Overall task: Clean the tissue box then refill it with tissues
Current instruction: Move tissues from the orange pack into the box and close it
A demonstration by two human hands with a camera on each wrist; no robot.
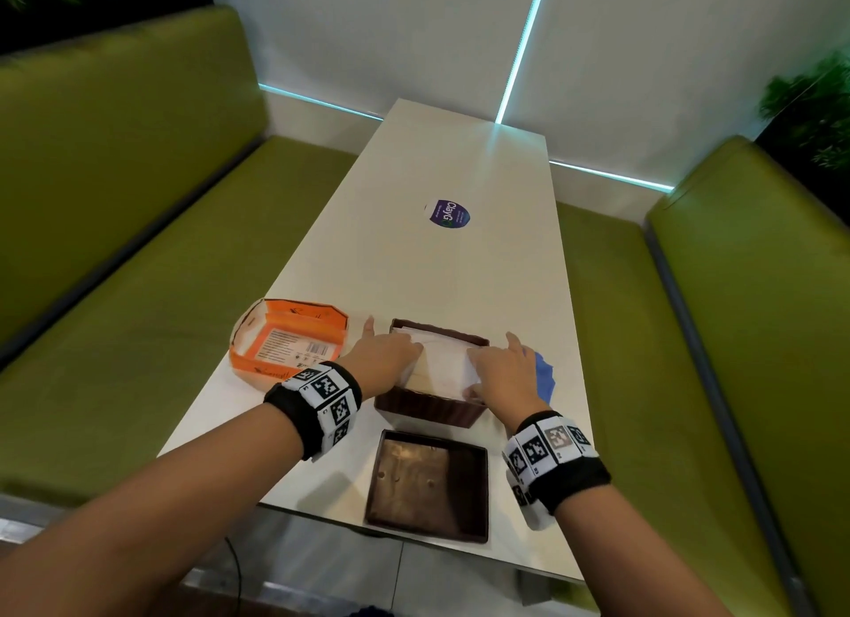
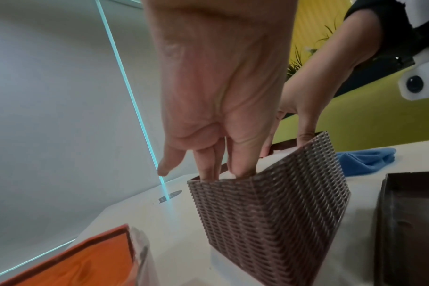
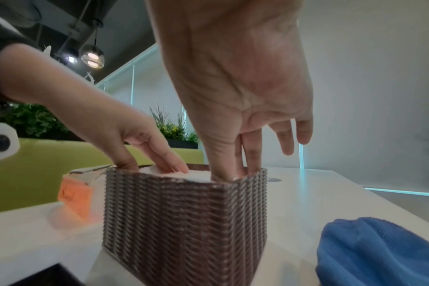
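Nearest us the brown lid (image 1: 430,485) lies upturned at the white table (image 1: 460,266)'s front edge, and we judge a drawn-back wrist could knock it off. Just beyond, the woven tissue box (image 1: 425,407) stands open; our left hand (image 1: 384,356) and right hand (image 1: 503,370), fingers straight, press the white tissues (image 1: 444,356) down, which may crumple or tip the box. An orange packet (image 1: 287,340) and blue cloth (image 1: 545,377) flank it closely; beyond lies open tabletop.
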